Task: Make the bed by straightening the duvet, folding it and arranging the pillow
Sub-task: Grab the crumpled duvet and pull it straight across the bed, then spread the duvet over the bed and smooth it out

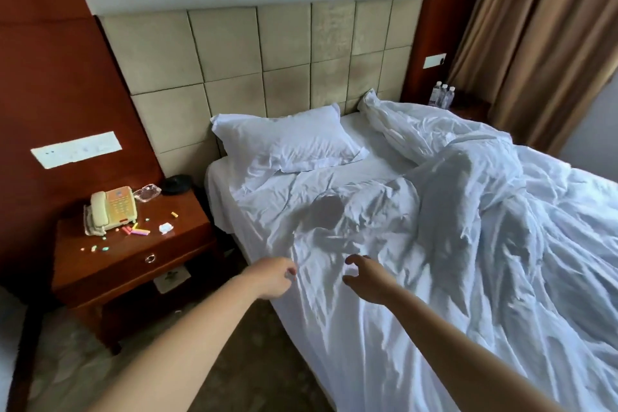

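Note:
A white duvet (468, 227) lies crumpled across the bed, bunched in ridges toward the middle and right. A white pillow (287, 144) rests at the head of the bed on the left side, against the padded headboard. My left hand (271, 281) is at the duvet's near left edge, fingers curled; whether it pinches the fabric is unclear. My right hand (366, 278) hovers just above the duvet, fingers spread and curved, holding nothing.
A wooden nightstand (187, 211) stands left of the bed with a telephone (112, 209), a glass ashtray (147, 192) and scattered coloured chalk bits. Water bottles (443, 98) stand on the far side table. Brown curtains (541, 37) hang at the right.

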Demonstrator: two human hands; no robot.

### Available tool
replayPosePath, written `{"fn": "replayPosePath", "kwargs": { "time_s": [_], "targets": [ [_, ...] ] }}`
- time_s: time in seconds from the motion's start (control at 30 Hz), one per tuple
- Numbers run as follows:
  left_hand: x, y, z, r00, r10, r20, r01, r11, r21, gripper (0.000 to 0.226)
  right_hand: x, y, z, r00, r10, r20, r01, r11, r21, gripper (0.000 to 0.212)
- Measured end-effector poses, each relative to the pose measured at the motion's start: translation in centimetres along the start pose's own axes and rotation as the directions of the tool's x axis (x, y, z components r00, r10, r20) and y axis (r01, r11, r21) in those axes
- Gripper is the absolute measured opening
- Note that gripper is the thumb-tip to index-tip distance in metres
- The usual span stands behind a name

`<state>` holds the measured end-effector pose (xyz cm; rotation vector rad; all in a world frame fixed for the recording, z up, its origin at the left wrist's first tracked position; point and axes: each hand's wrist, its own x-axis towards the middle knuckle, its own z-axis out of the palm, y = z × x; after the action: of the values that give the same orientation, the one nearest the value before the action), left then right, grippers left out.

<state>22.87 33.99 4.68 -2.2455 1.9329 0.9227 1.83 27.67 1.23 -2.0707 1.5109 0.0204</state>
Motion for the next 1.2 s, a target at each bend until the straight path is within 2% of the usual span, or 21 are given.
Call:
{"fn": "replayPosePath", "kwargs": {
  "time_s": [0.2,0.43,0.57,0.77,0.93,1.0,1.1,1.2],
  "targets": [
    [13.6,-3.0,-9.6,0.986,0.147,0.080,-0.152,0.986,0.060,0.036,9.2,-2.5,-3.3,0.973,0.224,-0.061,-0.218,0.972,0.092,0.046],
    [24.8,-1.6,-14.1,0.945,0.260,0.199,-0.298,0.935,0.192,0.041,16.1,-0.5,-4.7,0.910,0.407,-0.084,-0.388,0.904,0.180,0.045],
    [33.0,0.3,-15.4,0.913,0.321,0.251,-0.372,0.907,0.195,0.044,23.0,1.4,-5.5,0.874,0.479,-0.083,-0.451,0.864,0.225,0.047],
    [45.7,2.6,-15.9,0.885,0.288,0.365,-0.380,0.900,0.212,0.040,34.4,4.3,-6.8,0.831,0.554,-0.036,-0.513,0.791,0.333,0.051],
    [53.9,4.0,-14.5,0.843,0.303,0.446,-0.426,0.880,0.209,0.039,41.3,6.2,-6.7,0.774,0.631,-0.053,-0.580,0.740,0.340,0.056],
    [56.1,4.1,-13.4,0.821,0.304,0.483,-0.431,0.886,0.174,0.040,43.1,6.9,-6.1,0.734,0.678,-0.043,-0.638,0.709,0.301,0.065],
    [59.8,3.9,-10.9,0.797,0.319,0.512,-0.423,0.901,0.098,0.047,46.0,8.1,-4.8,0.632,0.775,-0.011,-0.738,0.607,0.295,0.085],
    [63.5,4.0,-8.6,0.829,0.337,0.447,-0.394,0.918,0.037,0.059,48.6,9.2,-3.0,0.519,0.854,-0.016,-0.789,0.487,0.375,0.094]
  ]
}}
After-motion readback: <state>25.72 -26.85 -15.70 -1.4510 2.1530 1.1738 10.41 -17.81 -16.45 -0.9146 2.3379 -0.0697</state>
